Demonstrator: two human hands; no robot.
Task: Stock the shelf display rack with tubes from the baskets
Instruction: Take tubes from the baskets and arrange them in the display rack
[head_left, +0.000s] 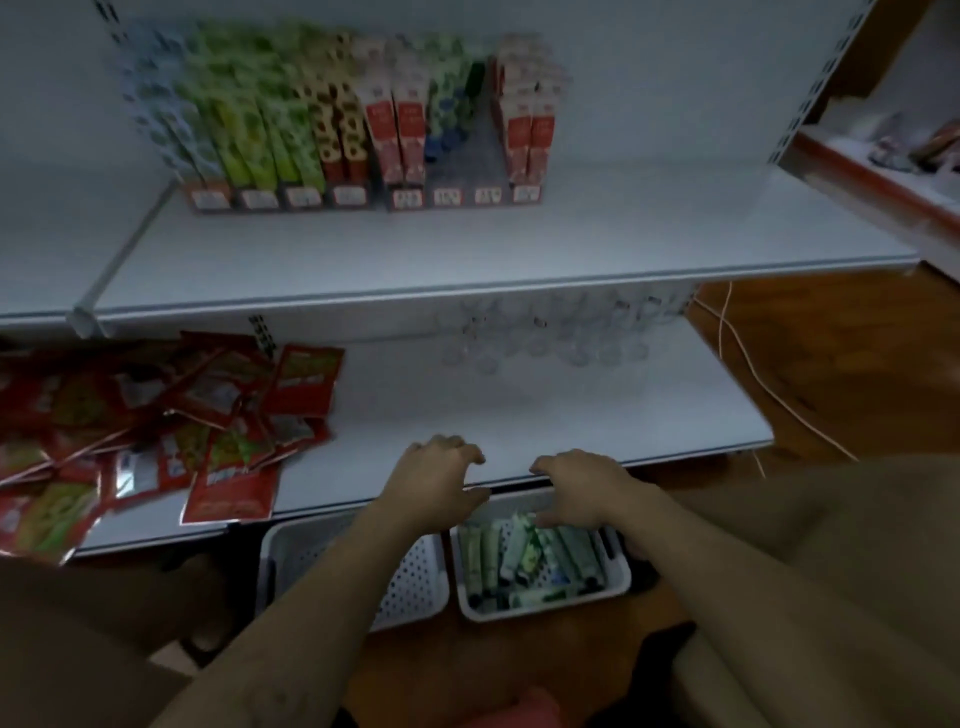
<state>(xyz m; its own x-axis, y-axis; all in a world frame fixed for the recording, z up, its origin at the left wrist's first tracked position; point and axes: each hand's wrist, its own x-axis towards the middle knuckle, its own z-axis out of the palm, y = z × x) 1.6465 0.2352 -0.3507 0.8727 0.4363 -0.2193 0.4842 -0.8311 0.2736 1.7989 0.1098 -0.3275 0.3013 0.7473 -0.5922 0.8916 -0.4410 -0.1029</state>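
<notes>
Head: left hand (436, 475), right hand (579, 488) loosely spread (both empty).

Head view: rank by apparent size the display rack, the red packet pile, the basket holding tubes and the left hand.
1. Display rack and red packet pile: they look alike, so no ranking; the pile runs off the frame.
2. Basket holding tubes.
3. Left hand, though nearer the camera.
</notes>
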